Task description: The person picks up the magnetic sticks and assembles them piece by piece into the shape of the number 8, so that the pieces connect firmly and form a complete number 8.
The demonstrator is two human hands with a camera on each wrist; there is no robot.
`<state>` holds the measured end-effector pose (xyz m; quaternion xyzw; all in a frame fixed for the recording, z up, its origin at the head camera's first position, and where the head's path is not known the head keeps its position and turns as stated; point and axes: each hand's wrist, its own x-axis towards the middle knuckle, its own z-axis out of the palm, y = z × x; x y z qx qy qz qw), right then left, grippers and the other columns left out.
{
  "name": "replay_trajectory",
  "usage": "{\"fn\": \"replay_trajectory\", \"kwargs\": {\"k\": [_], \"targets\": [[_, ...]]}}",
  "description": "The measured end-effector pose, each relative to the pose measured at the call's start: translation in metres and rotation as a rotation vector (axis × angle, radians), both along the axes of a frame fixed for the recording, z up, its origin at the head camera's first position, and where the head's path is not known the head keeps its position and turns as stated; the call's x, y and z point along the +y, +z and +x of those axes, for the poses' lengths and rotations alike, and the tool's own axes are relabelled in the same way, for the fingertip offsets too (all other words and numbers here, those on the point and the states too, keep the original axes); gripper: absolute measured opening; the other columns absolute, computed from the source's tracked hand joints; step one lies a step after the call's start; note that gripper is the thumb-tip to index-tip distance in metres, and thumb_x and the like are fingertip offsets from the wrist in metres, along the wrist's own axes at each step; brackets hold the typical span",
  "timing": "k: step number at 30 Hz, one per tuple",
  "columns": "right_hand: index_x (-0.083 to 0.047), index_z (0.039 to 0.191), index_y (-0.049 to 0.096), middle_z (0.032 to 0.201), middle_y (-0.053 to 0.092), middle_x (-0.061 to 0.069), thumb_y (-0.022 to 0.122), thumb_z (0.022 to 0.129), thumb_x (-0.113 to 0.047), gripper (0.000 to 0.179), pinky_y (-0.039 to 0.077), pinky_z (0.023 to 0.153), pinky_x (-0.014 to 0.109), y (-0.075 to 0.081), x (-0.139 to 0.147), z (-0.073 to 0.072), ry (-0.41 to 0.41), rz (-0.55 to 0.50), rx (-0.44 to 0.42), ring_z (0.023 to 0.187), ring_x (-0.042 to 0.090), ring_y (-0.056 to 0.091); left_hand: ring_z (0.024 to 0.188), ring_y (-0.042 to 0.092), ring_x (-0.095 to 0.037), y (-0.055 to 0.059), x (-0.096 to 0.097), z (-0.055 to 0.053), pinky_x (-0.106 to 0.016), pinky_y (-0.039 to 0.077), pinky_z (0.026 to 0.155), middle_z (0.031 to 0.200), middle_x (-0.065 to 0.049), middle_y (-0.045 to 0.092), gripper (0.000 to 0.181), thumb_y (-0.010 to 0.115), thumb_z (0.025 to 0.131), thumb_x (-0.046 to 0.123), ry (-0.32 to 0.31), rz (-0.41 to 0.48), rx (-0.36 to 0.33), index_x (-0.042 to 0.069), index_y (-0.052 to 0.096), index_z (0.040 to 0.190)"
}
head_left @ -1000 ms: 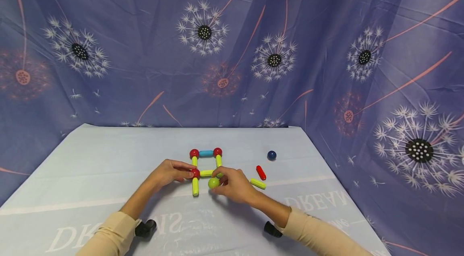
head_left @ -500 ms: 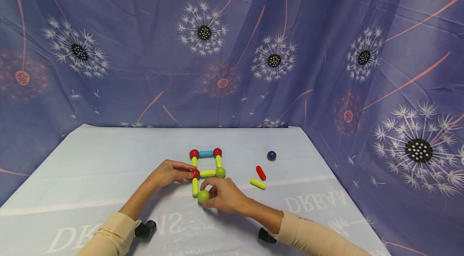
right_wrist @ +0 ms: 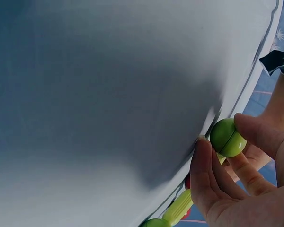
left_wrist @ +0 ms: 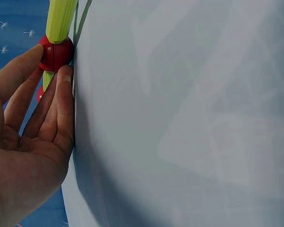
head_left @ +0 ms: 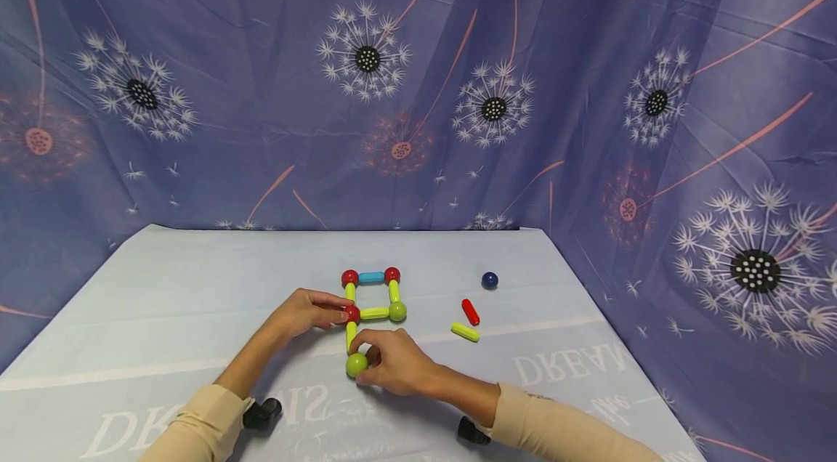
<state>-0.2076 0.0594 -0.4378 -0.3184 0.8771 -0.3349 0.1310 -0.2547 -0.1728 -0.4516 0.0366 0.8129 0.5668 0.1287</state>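
Observation:
My left hand [head_left: 304,314] pinches a red ball [left_wrist: 57,54] at the near left corner of a square made of balls and short sticks. From that ball a yellow-green stick [head_left: 352,336] points toward me. My right hand [head_left: 400,362] holds a green ball [head_left: 356,365] between thumb and fingers, right at the near end of this stick. The square also has two red balls at the back, joined by a blue stick [head_left: 372,277], and a second green ball [head_left: 397,311] at its near right corner.
Right of the square lie a red stick [head_left: 470,311] and a loose yellow-green stick [head_left: 465,332]. Behind them sits a dark blue ball [head_left: 490,280]. The pale cloth-covered table [head_left: 216,266] ends at a purple dandelion-patterned curtain [head_left: 275,120].
My right hand has carried the green ball toward me and left, from beside the square to the near end of the stick. My left hand stays on the red ball.

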Motion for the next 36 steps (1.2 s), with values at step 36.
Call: {"fn": "replay_trajectory", "kwargs": {"k": [36], "targets": [[-0.021, 0.115, 0.07, 0.098, 0.076, -0.006, 0.082, 0.084, -0.015, 0.034, 0.05, 0.071, 0.014, 0.0004, -0.0045, -0.0025, 0.031, 0.033, 0.063, 0.08, -0.004, 0.065, 0.092, 0.069, -0.017, -0.0005, 0.0011, -0.0001, -0.033, 0.056, 0.079, 0.114, -0.009, 0.076, 0.036, 0.079, 0.088, 0.028, 0.004, -0.022, 0.007, 0.009, 0.076, 0.119]]}}
